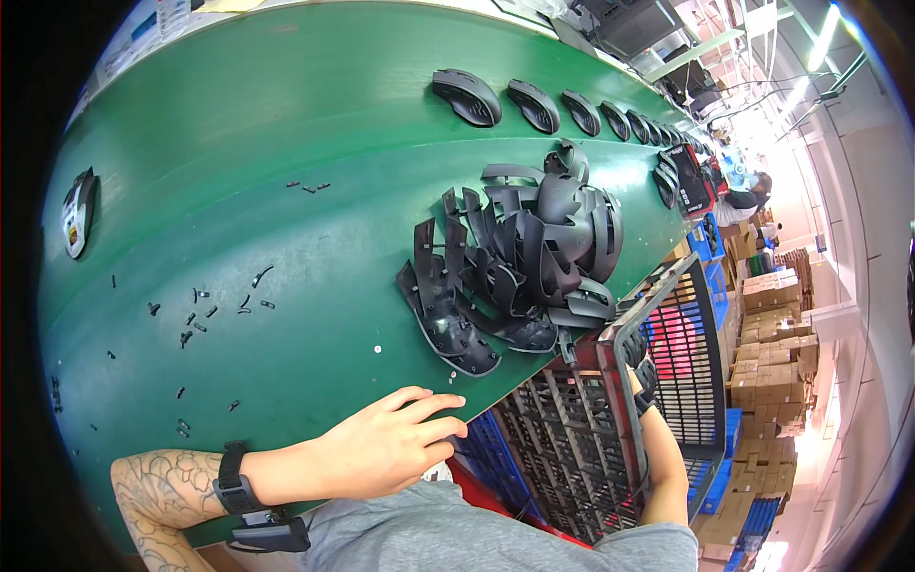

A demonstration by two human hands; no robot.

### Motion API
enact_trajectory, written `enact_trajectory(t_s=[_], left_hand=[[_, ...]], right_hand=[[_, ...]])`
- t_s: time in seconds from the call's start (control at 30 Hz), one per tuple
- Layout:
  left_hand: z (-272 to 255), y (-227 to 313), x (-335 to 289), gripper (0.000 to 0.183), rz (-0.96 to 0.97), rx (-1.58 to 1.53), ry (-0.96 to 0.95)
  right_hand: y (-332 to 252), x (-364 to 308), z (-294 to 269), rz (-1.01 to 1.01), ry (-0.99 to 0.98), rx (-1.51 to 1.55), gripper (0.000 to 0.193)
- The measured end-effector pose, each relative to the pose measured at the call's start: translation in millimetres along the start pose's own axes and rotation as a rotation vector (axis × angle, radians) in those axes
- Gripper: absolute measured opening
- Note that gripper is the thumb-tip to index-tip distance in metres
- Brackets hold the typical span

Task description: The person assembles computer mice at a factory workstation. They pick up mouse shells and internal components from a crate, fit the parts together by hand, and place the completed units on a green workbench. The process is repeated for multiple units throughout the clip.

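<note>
Head view shows a row of apparently assembled mice (581,112) on the green bench (286,114), loose black shells (562,238) heaped unjoined, the left hand (405,440) empty, fingers loosely spread near them, the right hand (634,379) inside a crate (572,434), its grip hidden.

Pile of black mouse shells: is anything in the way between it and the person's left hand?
Nothing visible blocks the left hand. Between its fingertips and the pile of black mouse shells lies green tabletop, with just a tiny pale bit on it.
</note>
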State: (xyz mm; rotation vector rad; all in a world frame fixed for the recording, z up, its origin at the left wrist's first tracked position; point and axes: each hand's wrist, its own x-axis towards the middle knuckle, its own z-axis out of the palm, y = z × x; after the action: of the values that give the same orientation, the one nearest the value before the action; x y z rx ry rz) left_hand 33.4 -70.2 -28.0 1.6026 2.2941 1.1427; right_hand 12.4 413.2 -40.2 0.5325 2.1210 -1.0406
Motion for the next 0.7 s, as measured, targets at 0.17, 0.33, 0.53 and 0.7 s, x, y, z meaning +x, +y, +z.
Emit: enact_trajectory(t_s=[0.17, 0.33, 0.53, 0.7], left_hand=[[2, -1, -1, 0.014, 0.005, -0.019, 0.006], [3, -2, -2, 0.014, 0.016, -0.016, 0.016], [5, -1, -1, 0.016, 0.011, 0.062, 0.016], [3, -1, -3, 0.016, 0.025, 0.067, 0.018]], right_hand=[[-1, 3, 0, -0.01, 0.002, -0.044, 0.072], [-3, 6, -4, -0.021, 0.01, -0.073, 0.073], [52, 13, -38, 0.01, 0.061, 0.368, 0.076], [131, -19, -79, -0.388, 0.213, 1.058, 0.064]])
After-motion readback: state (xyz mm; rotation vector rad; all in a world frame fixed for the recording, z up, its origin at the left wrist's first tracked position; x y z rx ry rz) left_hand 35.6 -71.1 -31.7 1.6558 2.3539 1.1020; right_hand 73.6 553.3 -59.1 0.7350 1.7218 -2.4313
